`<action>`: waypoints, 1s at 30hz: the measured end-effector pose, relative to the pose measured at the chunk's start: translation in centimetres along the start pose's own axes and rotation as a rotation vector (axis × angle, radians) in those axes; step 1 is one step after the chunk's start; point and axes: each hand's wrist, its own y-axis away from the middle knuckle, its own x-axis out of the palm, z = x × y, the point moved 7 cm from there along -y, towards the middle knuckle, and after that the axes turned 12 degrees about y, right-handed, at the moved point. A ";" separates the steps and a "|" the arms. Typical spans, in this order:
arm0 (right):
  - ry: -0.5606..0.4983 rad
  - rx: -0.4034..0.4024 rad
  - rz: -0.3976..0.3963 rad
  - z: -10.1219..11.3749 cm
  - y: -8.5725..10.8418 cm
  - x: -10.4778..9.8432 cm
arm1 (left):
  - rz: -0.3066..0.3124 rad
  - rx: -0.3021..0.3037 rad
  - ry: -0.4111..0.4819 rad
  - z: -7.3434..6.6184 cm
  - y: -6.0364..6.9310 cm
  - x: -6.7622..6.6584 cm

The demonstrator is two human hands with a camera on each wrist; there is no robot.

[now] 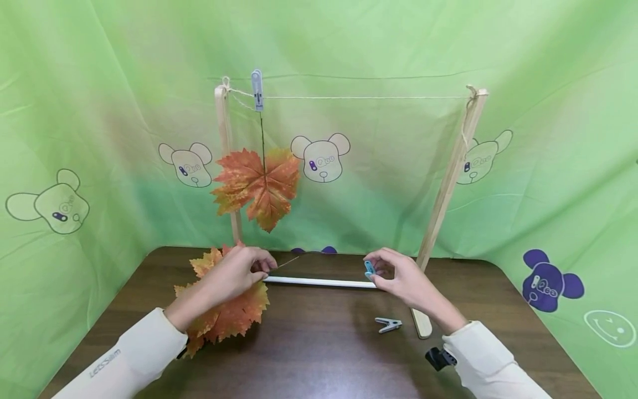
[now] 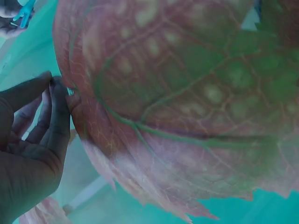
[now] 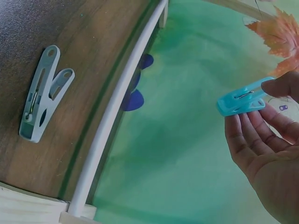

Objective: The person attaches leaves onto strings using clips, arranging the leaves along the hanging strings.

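My left hand (image 1: 244, 269) pinches the thin stem (image 1: 289, 261) of an orange artificial maple leaf (image 1: 236, 316), which hangs below the wrist over the table's left side. Much of that leaf fills the left wrist view, its veins (image 2: 205, 140) close to the camera. On the right, my other hand (image 1: 399, 274) holds a blue clothespin (image 3: 240, 97) between thumb and fingers. A second maple leaf (image 1: 261, 185) hangs by its stem from a string (image 1: 369, 98), clipped there with a grey-blue clothespin (image 1: 257, 88). Another pale clothespin (image 1: 388, 325) lies on the table near the right hand.
Two wooden posts (image 1: 448, 183) carry the string, and a white rod (image 1: 319, 282) joins them low down, just beyond both hands. The right post stands on a rounded wooden foot (image 1: 421, 323). Behind the brown table (image 1: 309, 354) hangs a green printed cloth (image 1: 369, 44).
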 end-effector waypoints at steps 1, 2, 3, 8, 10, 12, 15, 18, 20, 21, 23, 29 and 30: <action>0.004 -0.003 -0.001 0.1 0.0 -0.1 | -0.015 0.001 0.003 -0.1 -0.1 0.0; 0.005 -0.003 0.000 0.2 0.0 -0.2 | -0.031 0.007 0.008 -0.3 -0.2 0.0; 0.005 -0.002 0.000 0.2 -0.1 -0.2 | -0.045 0.010 0.011 -0.4 -0.3 0.0; 0.006 -0.001 -0.011 0.6 -0.3 -0.9 | -0.100 0.027 0.056 -1.1 -0.8 0.2; 0.004 -0.009 -0.017 0.8 -0.4 -1.1 | -0.118 0.029 0.071 -1.4 -1.0 0.2; 0.000 -0.019 -0.023 0.9 -0.6 -1.3 | -0.134 0.035 0.084 -1.7 -1.1 0.2; -0.005 -0.031 -0.032 1.2 -0.8 -1.6 | -0.156 0.037 0.113 -2.1 -1.2 0.3; 0.000 -0.035 -0.037 1.4 -0.9 -1.9 | -0.176 0.032 0.150 -2.4 -1.4 0.4; -0.003 -0.032 -0.034 1.5 -1.0 -2.0 | -0.192 0.031 0.167 -2.5 -1.6 0.6; -0.009 -0.030 -0.031 1.6 -1.0 -2.1 | -0.201 0.030 0.176 -2.6 -1.6 0.6; -0.018 -0.025 -0.029 1.7 -1.0 -2.4 | -0.223 0.032 0.190 -2.8 -1.8 0.6; -0.065 -0.009 -0.026 1.9 -1.3 -3.2 | -0.286 0.051 0.247 -3.6 -2.2 0.6; -0.071 -0.009 -0.027 2.0 -1.3 -3.3 | -0.292 0.057 0.255 -3.7 -2.3 0.6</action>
